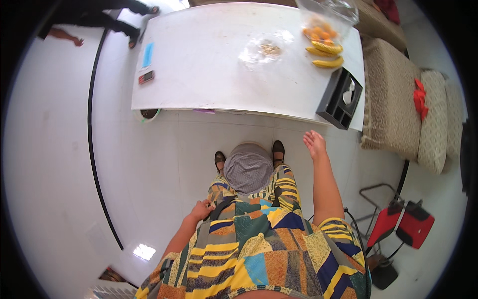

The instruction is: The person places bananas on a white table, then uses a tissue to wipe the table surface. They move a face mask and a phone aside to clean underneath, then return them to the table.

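My right hand (314,144) reaches forward with its fingers extended and nothing in it. It is just short of the front edge of the white table (209,82), nearest to a black tissue box (340,99) with a tissue sticking out. Down by my hip, my left hand (202,209) has curled fingers, beside a black strap (223,207) over my patterned clothes. Whether it grips the strap or cloth is hidden. Between my feet stands a round stool-like seat (248,170) with a grey cloth cover.
Bananas (328,64) and a clear bag of orange fruit (320,33) lie at the table's right. A plastic bag with peanut-like pieces (270,49), a phone (146,77) and a blue mask (148,55) lie farther left. A covered sofa (392,97), red folding chairs (401,224) and another person's legs (123,28) flank it.
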`<control>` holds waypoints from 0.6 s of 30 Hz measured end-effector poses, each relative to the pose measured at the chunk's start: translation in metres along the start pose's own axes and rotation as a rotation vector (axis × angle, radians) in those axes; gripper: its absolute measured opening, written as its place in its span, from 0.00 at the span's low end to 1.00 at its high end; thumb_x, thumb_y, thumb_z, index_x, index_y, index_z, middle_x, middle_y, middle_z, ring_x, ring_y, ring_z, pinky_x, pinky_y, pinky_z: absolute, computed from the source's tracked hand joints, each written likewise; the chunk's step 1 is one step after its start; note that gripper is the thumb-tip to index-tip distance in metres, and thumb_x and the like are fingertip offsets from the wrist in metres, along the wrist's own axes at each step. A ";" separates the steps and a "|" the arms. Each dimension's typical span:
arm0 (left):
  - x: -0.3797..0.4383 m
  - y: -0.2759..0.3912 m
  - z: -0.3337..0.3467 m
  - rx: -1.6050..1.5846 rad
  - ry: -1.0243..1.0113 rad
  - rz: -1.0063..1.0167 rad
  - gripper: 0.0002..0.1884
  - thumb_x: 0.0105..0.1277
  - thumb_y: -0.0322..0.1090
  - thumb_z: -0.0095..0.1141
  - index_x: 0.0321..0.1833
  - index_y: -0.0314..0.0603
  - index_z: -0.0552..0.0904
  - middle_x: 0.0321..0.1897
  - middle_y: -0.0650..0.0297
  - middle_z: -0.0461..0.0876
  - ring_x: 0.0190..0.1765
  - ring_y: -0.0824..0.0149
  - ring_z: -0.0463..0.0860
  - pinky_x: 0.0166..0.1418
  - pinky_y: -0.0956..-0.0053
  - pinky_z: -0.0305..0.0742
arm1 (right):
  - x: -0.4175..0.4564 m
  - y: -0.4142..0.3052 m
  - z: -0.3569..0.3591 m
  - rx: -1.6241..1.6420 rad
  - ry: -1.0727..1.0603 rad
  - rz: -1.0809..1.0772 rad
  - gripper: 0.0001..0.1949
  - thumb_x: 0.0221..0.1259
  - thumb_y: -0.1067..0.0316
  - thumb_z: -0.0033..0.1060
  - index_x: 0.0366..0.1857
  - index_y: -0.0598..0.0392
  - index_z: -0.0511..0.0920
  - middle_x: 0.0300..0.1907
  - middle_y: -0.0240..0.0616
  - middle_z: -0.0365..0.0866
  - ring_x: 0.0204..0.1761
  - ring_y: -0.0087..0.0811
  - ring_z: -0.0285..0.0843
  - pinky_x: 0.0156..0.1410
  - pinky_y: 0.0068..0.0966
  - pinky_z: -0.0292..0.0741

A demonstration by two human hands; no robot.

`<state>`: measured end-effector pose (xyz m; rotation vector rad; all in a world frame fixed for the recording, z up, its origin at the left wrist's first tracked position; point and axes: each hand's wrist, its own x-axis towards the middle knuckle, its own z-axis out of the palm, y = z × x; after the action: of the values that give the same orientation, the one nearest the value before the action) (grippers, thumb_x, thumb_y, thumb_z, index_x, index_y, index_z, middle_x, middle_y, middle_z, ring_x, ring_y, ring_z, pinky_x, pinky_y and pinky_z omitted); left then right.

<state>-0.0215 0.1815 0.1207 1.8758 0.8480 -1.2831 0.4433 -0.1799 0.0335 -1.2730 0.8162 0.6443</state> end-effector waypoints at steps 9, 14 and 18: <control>-0.039 0.003 0.017 -0.388 0.211 -0.081 0.24 0.68 0.56 0.60 0.49 0.40 0.76 0.33 0.49 0.86 0.35 0.52 0.86 0.43 0.60 0.79 | -0.023 0.010 0.037 -0.344 -0.088 0.088 0.15 0.75 0.63 0.50 0.59 0.57 0.74 0.51 0.45 0.82 0.47 0.37 0.84 0.50 0.32 0.85; -0.036 -0.008 0.029 -0.433 0.332 -0.073 0.21 0.68 0.54 0.59 0.48 0.41 0.77 0.35 0.50 0.86 0.43 0.50 0.85 0.48 0.58 0.77 | -0.020 -0.007 0.086 -0.453 -0.188 0.002 0.15 0.75 0.64 0.48 0.59 0.57 0.73 0.50 0.45 0.83 0.45 0.36 0.84 0.49 0.30 0.85; -0.044 0.002 0.024 -0.485 0.388 -0.089 0.19 0.69 0.51 0.59 0.48 0.41 0.78 0.33 0.52 0.86 0.40 0.50 0.85 0.46 0.58 0.77 | -0.024 -0.023 0.118 -0.460 -0.214 -0.054 0.15 0.76 0.64 0.48 0.59 0.59 0.73 0.50 0.45 0.83 0.46 0.36 0.84 0.49 0.30 0.85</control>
<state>-0.0445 0.1547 0.1568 1.7171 1.3223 -0.6769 0.4675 -0.0681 0.0770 -1.5995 0.4666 0.9422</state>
